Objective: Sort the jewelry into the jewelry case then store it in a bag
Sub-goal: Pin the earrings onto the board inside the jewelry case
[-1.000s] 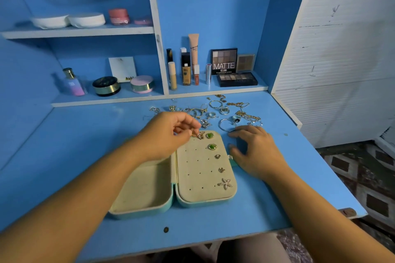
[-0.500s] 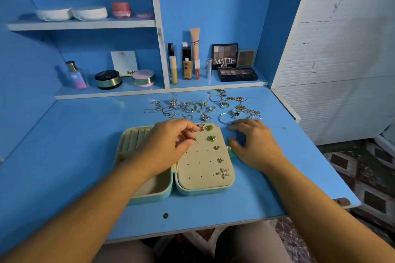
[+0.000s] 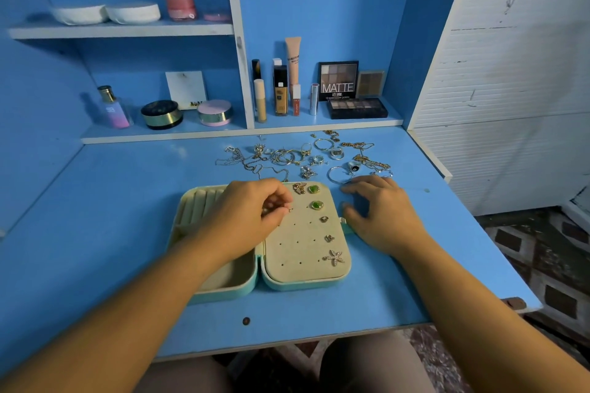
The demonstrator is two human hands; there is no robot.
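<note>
An open mint-green jewelry case (image 3: 223,292) lies on the blue desk. Its right half is a beige earring panel (image 3: 303,252) holding several earrings, among them two green ones (image 3: 316,205) and a starfish one (image 3: 333,257). My left hand (image 3: 245,217) hovers over the panel's upper left, fingertips pinched on a small earring (image 3: 289,209). My right hand (image 3: 380,217) rests on the desk against the case's right edge, fingers spread, holding nothing. Loose rings, hoops and chains (image 3: 306,158) lie scattered behind the case.
Cosmetics stand on the low shelf behind the jewelry: tubes and bottles (image 3: 281,92), a MATTE palette (image 3: 338,81), round compacts (image 3: 214,112), a perfume bottle (image 3: 111,107). The desk's right edge (image 3: 498,252) drops to a tiled floor. A white panel (image 3: 517,73) stands at right.
My left hand has drawn back from the loose jewelry with a small earring and now sits lower over the panel. The view has shifted, showing the case's left compartment. My right hand barely moved.
</note>
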